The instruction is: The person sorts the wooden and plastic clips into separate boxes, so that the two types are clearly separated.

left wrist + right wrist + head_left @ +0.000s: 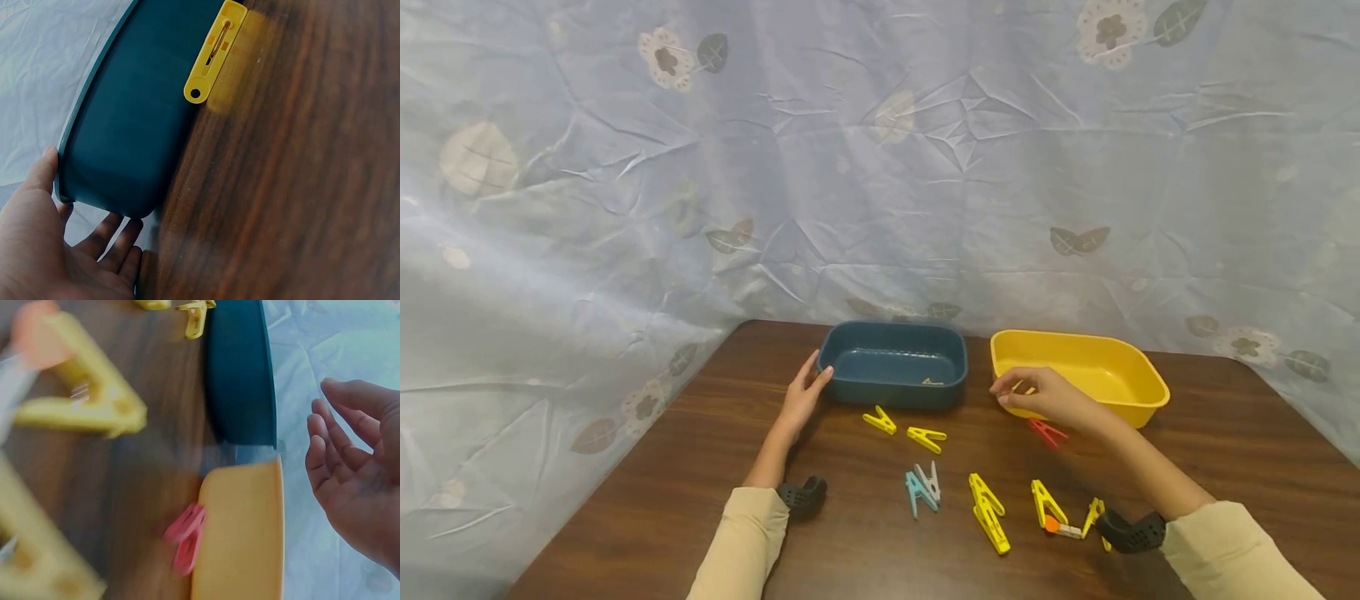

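My left hand is at the left end of a dark blue plastic tub. In the left wrist view its thumb touches the rim, and the other fingers extend, relaxed, along the end wall. My right hand hovers at the front left of a yellow tub, its fingers loosely bent and nothing between them. A red clothespin lies against that tub's front, below the hand. Two yellow clothespins lie before the blue tub. A small pale mark or object shows inside the blue tub, too small to identify.
Nearer me on the brown table lie a light blue clothespin, a grey one and several yellow ones. A small orange-and-white object lies among them. A patterned curtain hangs behind the table.
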A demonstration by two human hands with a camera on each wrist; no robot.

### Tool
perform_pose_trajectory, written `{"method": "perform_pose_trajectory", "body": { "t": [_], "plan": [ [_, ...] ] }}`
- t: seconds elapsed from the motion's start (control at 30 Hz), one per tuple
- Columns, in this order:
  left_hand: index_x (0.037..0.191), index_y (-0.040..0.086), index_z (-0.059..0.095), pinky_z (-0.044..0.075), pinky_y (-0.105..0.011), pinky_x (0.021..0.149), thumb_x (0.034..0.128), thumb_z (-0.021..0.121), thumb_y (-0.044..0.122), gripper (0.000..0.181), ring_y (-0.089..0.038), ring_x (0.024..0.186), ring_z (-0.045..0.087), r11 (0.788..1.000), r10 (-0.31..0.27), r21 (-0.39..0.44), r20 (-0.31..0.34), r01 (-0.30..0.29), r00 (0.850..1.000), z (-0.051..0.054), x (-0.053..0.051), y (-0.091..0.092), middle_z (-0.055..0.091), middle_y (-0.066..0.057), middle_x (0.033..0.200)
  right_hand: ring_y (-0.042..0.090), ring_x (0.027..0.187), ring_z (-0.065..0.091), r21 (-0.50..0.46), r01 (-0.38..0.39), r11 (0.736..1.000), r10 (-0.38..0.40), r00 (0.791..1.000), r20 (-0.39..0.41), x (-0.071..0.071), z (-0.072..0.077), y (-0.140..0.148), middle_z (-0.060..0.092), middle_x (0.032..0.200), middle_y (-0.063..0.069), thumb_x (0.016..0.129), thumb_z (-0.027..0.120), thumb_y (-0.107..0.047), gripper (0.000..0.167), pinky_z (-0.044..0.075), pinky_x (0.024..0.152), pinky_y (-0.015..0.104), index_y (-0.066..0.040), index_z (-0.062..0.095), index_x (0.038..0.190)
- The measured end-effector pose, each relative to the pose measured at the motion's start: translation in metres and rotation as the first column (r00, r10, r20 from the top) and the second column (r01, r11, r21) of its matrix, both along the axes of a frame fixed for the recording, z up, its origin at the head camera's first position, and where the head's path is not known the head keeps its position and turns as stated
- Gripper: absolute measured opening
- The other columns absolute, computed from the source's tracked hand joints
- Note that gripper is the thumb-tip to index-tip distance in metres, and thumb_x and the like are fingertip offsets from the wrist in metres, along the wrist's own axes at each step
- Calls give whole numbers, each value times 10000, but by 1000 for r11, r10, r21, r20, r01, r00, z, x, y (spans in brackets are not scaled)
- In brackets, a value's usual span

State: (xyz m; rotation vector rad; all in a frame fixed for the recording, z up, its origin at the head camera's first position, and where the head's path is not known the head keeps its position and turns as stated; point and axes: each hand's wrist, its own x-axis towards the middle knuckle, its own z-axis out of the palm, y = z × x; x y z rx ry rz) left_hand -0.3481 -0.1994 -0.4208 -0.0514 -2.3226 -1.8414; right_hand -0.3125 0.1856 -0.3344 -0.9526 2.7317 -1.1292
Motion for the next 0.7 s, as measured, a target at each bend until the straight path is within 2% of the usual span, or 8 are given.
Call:
{"method": "perform_pose_trajectory", "body": {
  "t": [0.2, 0.4, 0.5, 0.63, 0.7],
  "plan": [
    [1452, 166, 284, 302, -514, 981, 915, 540, 408, 642, -370, 1258, 334, 1000, -5, 9, 0, 5, 1000, 0, -1, -2, 363, -241, 1374, 166, 831, 562, 2, -16, 1000, 16, 999, 29, 42, -12, 33, 626, 948, 55, 902, 600, -158, 150, 480, 681, 292, -73, 637, 1020],
    [1457, 158, 270, 280, -513, 995, 915, 545, 400, 654, -375, 1271, 311, 999, -22, 26, 14, 22, 1000, 2, 0, -2, 335, -253, 1389, 114, 751, 550, -10, -30, 1000, 30, 999, 34, 75, -35, 58, 623, 886, 12, 906, 594, -167, 147, 459, 621, 275, -68, 634, 1008],
    [1457, 119, 258, 270, -524, 996, 928, 544, 350, 644, -395, 1273, 297, 999, -36, 41, 24, 35, 999, 10, 7, 0, 319, -275, 1389, 120, 718, 548, -36, -46, 998, 48, 997, 60, 86, -46, 67, 626, 874, 4, 906, 590, -139, 116, 447, 584, 269, -84, 640, 995],
    [1453, 75, 248, 273, -529, 993, 948, 525, 269, 607, -408, 1270, 292, 998, -41, 39, 33, 40, 999, 24, 18, 4, 313, -293, 1384, 109, 713, 552, -56, -79, 995, 82, 995, 49, 93, -59, 75, 634, 857, -28, 894, 594, -88, 102, 428, 562, 258, -115, 649, 976],
    [1459, 91, 236, 276, -531, 989, 952, 512, 295, 612, -409, 1274, 285, 999, -44, 11, 30, 44, 999, 19, 14, 4, 300, -291, 1392, 97, 704, 541, -55, -99, 994, 102, 993, 50, 95, -64, 78, 631, 842, -46, 889, 597, -75, 107, 418, 548, 254, -125, 649, 969]
  ]
}}
